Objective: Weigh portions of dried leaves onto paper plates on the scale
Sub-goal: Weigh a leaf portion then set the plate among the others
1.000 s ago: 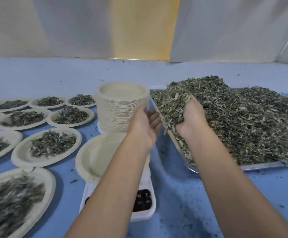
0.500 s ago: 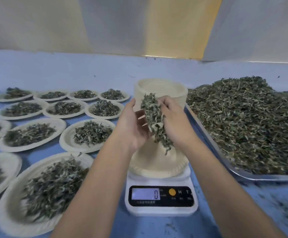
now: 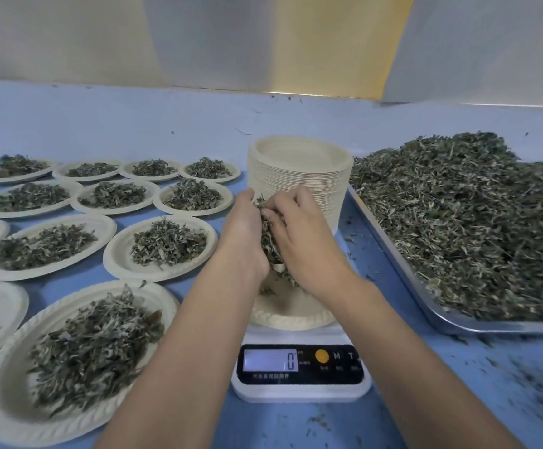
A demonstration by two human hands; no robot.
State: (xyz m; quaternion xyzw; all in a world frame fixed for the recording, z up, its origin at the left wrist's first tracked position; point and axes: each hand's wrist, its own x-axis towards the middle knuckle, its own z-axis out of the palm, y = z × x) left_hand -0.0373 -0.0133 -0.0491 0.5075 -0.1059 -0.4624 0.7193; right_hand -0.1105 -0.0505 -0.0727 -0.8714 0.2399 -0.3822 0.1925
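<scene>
Tabletop (image 3: 296,429): two hands (image 3: 244,234) (image 3: 305,241) clutch leaves (image 3: 268,238), one scale (image 3: 300,388).

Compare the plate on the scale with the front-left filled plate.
The plate on the scale shows few stray leaves; the front-left plate carries a full heap.
The plate on the scale sits on the scale, reading 0; the front-left plate lies on the blue table.
The left hand and right hand hold a handful of leaves over the plate on the scale; the front-left plate is uncovered.
Shared: cream paper plates, embossed rims.
</scene>
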